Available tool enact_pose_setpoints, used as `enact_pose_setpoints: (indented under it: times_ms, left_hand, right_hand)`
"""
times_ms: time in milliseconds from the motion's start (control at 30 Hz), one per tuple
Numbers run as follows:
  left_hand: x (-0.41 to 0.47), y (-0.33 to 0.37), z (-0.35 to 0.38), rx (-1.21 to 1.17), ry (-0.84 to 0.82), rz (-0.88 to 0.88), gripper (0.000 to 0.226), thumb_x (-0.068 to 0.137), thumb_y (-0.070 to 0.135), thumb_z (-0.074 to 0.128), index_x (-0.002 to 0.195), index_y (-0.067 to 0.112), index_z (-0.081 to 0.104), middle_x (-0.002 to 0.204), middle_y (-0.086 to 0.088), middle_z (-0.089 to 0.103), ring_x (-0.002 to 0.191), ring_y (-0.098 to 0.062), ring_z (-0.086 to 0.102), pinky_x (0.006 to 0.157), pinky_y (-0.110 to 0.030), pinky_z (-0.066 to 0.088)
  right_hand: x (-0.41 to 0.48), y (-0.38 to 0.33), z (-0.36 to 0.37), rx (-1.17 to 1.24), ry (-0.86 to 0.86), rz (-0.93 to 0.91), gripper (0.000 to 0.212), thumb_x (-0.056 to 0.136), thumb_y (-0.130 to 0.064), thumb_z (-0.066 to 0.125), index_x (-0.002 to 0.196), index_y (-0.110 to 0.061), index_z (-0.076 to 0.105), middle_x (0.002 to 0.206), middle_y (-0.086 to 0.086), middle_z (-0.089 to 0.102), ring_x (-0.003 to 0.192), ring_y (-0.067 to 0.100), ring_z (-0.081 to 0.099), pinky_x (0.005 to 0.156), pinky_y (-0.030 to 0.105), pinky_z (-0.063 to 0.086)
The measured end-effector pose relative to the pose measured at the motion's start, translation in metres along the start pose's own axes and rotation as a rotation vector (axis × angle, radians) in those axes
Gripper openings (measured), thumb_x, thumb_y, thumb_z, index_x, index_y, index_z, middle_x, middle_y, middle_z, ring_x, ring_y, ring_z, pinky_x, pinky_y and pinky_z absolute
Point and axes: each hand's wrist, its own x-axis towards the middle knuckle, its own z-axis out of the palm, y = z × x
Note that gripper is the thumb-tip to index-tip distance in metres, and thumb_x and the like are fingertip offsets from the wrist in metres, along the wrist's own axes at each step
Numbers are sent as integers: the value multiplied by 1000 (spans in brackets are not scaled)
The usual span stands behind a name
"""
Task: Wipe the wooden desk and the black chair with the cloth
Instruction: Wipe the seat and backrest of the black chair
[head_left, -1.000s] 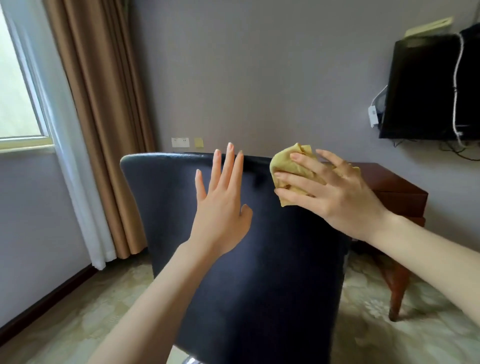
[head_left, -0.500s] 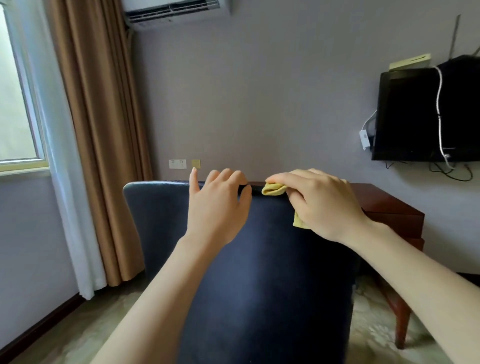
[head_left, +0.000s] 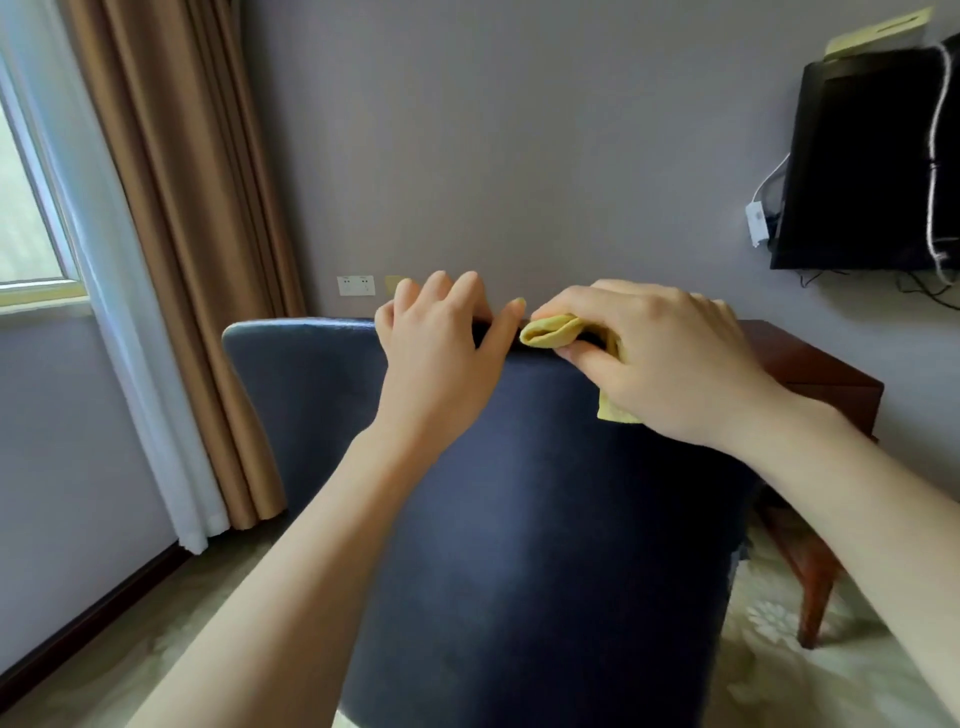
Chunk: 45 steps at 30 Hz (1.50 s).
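The black chair fills the middle of the view, its backrest turned toward the person. The left hand grips the top edge of the backrest near the middle, with the fingers curled over to the far side and the thumb lying along the edge. Just to the right of it on the same edge, the right hand holds the yellow cloth bunched in a pinching grip. A folded end of the cloth sticks out toward the left hand's thumb, and another corner hangs below the palm against the near face of the backrest. The two hands sit close together without clearly touching. Behind the chair and to its right stands the wooden surface, reddish brown, with one leg reaching down to the patterned carpet. On the wall above and to the right of the chair hangs a dark television, with a white cable draped over it. A pale wall socket shows just above the chair's top edge. To the left of the chair hang a brown curtain and a white sheer panel beside the window.
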Motion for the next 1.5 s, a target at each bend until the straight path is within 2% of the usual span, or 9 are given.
enact_pose_setpoints:
  times_ms: [100,300,500,633,733,1100,1300,1400,1500]
  left_hand:
    - [1,-2,3,-11,-23,-16,35,94,43,51,75,15,43,81,1,46,86,-21,33,84,-35,26]
    - [3,-2,4,-50,-60,-66,36,93,43,52,71,17,41,79,2,45,85,-20,34,98,-39,27]
    - [1,-3,10,-43,-43,-47,35,94,44,50,74,16,43,80,1,45,85,-21,35,105,-46,22]
    - [0,-8,6,-38,-54,-38,36,94,46,48,74,16,43,80,2,43,83,-21,34,104,-47,23]
    - [-4,-11,1,-26,-51,-15,35,95,46,46,75,17,42,81,3,43,83,-22,35,104,-46,24]
    - [-12,-22,-10,92,-119,89,33,99,44,36,98,17,54,96,2,49,90,-23,40,101,-37,27]
    - [-14,-23,-9,41,-26,113,31,99,40,43,90,13,56,89,0,50,82,-23,38,97,-38,30]
    - [-17,-23,-8,16,38,134,30,97,35,50,83,9,56,82,-3,50,77,-25,39,91,-40,35]
    - [-16,-23,-8,36,50,145,30,96,35,52,81,9,56,79,-4,51,75,-25,41,86,-40,37]
  right_hand:
    - [-4,0,3,4,8,13,17,91,-41,51,107,-44,58,89,-16,57,86,16,54,64,32,40]
    - [-2,4,4,20,-27,42,16,92,-42,49,107,-44,56,94,-13,60,89,17,55,65,32,34]
    - [-6,0,9,-62,48,-12,18,91,-37,51,106,-42,59,96,-15,60,90,14,55,59,29,39]
    - [-9,-7,12,-98,142,-67,19,87,-29,59,104,-34,66,93,-12,65,84,20,60,54,25,39]
    - [-11,-14,15,-143,191,-93,22,83,-19,69,104,-27,70,93,-8,68,84,23,63,52,27,46]
    - [-13,-22,16,-197,246,-108,28,78,-11,74,104,-20,73,98,-3,71,88,25,67,60,35,55]
    - [-16,-31,27,-330,441,-150,32,86,-17,49,106,-22,74,104,-4,71,98,24,66,72,37,56]
    - [-21,-35,32,-387,482,-126,30,85,-15,54,107,-21,73,106,-3,71,101,26,66,74,37,55]
    - [-24,-37,36,-395,477,-107,33,78,-8,69,109,-19,72,108,-1,70,103,28,65,75,39,54]
